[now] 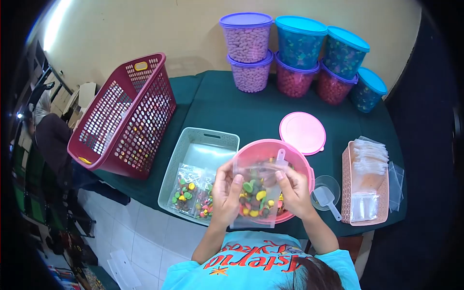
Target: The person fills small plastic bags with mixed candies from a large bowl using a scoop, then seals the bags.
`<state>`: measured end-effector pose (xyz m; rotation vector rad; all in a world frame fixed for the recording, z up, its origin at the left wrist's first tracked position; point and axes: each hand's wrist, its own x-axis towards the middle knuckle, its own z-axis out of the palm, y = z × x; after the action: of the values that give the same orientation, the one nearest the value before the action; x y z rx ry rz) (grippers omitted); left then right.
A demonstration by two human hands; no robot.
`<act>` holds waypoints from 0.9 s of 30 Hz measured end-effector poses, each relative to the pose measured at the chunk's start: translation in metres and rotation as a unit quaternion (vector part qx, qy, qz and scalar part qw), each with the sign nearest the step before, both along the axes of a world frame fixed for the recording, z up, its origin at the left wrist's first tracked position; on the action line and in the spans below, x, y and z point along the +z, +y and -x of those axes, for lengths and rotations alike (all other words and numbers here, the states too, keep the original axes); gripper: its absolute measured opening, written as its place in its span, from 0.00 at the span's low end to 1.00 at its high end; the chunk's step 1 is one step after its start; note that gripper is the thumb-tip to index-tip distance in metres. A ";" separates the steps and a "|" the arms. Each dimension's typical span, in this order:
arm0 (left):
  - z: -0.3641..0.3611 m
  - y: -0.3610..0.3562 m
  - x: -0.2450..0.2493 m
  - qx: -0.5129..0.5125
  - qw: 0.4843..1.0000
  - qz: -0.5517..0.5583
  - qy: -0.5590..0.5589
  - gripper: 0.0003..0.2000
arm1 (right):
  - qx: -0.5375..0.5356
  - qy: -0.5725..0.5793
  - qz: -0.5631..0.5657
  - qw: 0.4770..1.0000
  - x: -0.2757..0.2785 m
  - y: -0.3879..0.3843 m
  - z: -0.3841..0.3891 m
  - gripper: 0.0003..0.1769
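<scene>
Turquoise short-sleeved shirt [251, 279]; red lettering [261, 262]; orange star [219, 271]

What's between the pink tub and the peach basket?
The head view shows a clear round bowl with a white scoop in it between the pink tub and the peach basket.
</scene>
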<state>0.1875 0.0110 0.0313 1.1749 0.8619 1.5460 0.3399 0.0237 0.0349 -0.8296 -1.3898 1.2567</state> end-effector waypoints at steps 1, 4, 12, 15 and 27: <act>0.006 0.001 -0.004 -0.016 0.999 0.031 0.014 0.12 | -0.003 -0.028 0.007 1.000 -0.004 -0.001 -0.003 0.14; 0.009 0.004 -0.019 -0.016 0.998 0.057 0.013 0.08 | -0.036 0.012 0.030 0.999 -0.016 -0.004 -0.002 0.12; 0.003 -0.003 -0.039 0.038 0.996 0.027 0.071 0.03 | -0.142 -0.037 -0.025 0.989 -0.036 -0.015 0.000 0.06; 0.002 -0.010 -0.031 0.013 0.999 0.018 0.023 0.02 | -0.117 0.033 0.007 0.993 -0.024 -0.020 0.007 0.05; 0.026 -0.030 -0.036 -0.034 0.997 0.006 0.074 0.04 | -0.137 -0.045 -0.036 0.989 -0.028 -0.045 0.031 0.03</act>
<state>0.1617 -0.0194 -0.0046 1.3106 0.9175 1.4098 0.3086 -0.0215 0.0071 -1.0008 -1.3316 0.9636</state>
